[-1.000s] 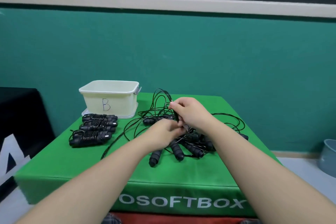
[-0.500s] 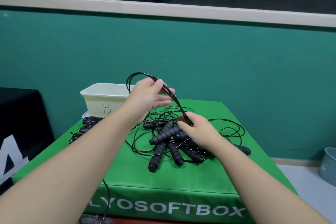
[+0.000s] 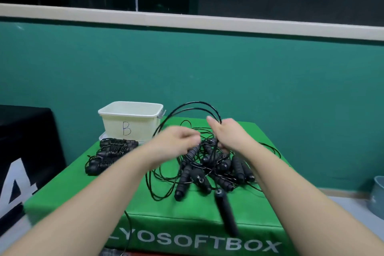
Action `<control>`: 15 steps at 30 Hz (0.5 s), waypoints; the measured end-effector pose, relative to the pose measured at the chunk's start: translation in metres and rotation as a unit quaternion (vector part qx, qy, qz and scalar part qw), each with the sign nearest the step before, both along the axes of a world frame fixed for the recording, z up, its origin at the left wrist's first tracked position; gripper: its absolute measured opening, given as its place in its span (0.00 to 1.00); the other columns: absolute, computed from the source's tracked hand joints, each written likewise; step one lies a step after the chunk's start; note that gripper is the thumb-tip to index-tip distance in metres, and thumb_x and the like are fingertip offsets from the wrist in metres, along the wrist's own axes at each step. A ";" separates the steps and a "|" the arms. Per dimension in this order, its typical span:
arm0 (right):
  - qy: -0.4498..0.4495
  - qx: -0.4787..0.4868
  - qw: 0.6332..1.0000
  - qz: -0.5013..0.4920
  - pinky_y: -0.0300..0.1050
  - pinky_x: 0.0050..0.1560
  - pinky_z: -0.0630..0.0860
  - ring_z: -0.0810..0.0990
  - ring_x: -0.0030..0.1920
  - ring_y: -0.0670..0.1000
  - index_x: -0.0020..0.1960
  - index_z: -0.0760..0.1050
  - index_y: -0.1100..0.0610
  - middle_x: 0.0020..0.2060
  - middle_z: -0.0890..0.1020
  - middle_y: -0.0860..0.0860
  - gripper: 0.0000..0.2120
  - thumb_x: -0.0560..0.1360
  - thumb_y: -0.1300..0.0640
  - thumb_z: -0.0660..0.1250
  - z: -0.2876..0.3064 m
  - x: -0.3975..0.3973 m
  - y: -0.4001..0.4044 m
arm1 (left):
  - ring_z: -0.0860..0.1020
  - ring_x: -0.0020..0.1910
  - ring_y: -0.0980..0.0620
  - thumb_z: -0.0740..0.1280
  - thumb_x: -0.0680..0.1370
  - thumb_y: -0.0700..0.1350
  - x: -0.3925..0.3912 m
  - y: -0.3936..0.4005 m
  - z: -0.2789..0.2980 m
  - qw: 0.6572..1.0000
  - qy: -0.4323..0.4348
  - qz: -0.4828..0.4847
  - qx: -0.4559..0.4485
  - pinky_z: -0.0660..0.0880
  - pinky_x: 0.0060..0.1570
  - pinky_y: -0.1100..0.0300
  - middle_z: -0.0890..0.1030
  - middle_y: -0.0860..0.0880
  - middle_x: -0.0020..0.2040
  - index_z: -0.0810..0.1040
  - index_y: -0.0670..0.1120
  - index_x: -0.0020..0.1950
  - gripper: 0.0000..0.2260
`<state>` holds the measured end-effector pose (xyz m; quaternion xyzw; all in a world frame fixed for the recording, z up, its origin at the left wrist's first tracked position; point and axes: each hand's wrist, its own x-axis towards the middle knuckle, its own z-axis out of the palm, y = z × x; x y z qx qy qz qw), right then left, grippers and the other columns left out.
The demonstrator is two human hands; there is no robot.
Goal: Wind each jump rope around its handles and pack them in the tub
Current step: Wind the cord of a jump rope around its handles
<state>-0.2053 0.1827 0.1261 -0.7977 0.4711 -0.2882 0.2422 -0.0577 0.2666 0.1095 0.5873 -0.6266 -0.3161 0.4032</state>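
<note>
The tangled pile of jump ropes [image 3: 209, 164] lies on the middle of the green soft box [image 3: 62, 193], and the cord loop [image 3: 195, 110] lifted out of it has changed hands: half a second ago the left hand held it high while the right hand stayed low on the pile; now the right hand [image 3: 230, 133] has its fingers curled round the cord, which arches up and over toward the tub, and the left hand [image 3: 178, 141] has dropped to the pile, blurred, fingers curled, though whether it pinches cord I cannot tell. One loose handle [image 3: 225, 211] now hangs blurred at the near edge of the box, which was not so before. I judge one rope is being drawn free for winding, not yet wound. Three wound ropes [image 3: 112, 155] lie just in front of the white tub marked B [image 3: 129, 119], which stands at the far left corner, none yet visibly packed. The swinging handle and a cord [image 3: 127, 226] trailing over the near edge could snag; open cloth lies between pile and wound ropes, and the far right corner is free of rope.
</note>
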 end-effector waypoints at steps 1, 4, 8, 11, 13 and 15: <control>-0.011 -0.003 1.000 0.007 0.43 0.33 0.68 0.70 0.24 0.53 0.30 0.65 0.57 0.23 0.72 0.54 0.25 0.81 0.44 0.54 0.007 0.004 0.003 | 0.74 0.61 0.58 0.64 0.79 0.47 -0.006 0.004 -0.008 0.998 -0.044 -0.039 0.000 0.69 0.63 0.64 0.75 0.54 0.64 0.71 0.46 0.68 0.18; -0.044 0.000 0.999 0.025 0.42 0.29 0.65 0.68 0.21 0.52 0.31 0.64 0.56 0.22 0.71 0.53 0.25 0.81 0.43 0.56 0.020 0.016 0.010 | 0.75 0.56 0.59 0.65 0.79 0.45 -0.022 0.005 -0.032 0.997 -0.057 -0.057 -0.012 0.68 0.55 0.74 0.78 0.59 0.55 0.72 0.51 0.60 0.10; -0.068 0.033 0.997 0.032 0.37 0.21 0.65 0.68 0.19 0.49 0.34 0.66 0.57 0.23 0.71 0.52 0.22 0.80 0.43 0.59 0.024 0.024 0.016 | 0.79 0.51 0.52 0.59 0.81 0.45 -0.027 -0.004 -0.045 0.996 -0.043 0.062 -0.046 0.74 0.55 0.55 0.82 0.51 0.50 0.75 0.51 0.46 0.07; -0.157 0.056 0.984 0.065 0.39 0.28 0.74 0.71 0.21 0.46 0.36 0.67 0.57 0.26 0.72 0.50 0.18 0.78 0.46 0.64 0.019 0.023 0.020 | 0.82 0.40 0.50 0.54 0.83 0.44 -0.028 -0.004 -0.043 0.992 0.065 0.097 -0.049 0.72 0.40 0.57 0.81 0.48 0.39 0.70 0.46 0.39 0.13; -0.194 0.049 0.975 0.099 0.39 0.35 0.79 0.77 0.28 0.45 0.42 0.73 0.57 0.32 0.76 0.50 0.11 0.77 0.51 0.67 0.007 0.019 0.020 | 0.80 0.33 0.50 0.53 0.83 0.44 -0.028 -0.003 -0.041 0.981 0.150 0.107 -0.058 0.71 0.38 0.57 0.76 0.48 0.32 0.69 0.45 0.40 0.14; -0.186 0.022 0.976 0.111 0.43 0.47 0.80 0.81 0.40 0.47 0.51 0.77 0.56 0.41 0.81 0.49 0.06 0.76 0.54 0.68 -0.012 0.013 0.020 | 0.76 0.28 0.51 0.52 0.84 0.44 -0.027 -0.002 -0.037 0.963 0.235 0.111 -0.074 0.73 0.36 0.57 0.70 0.48 0.29 0.68 0.44 0.40 0.13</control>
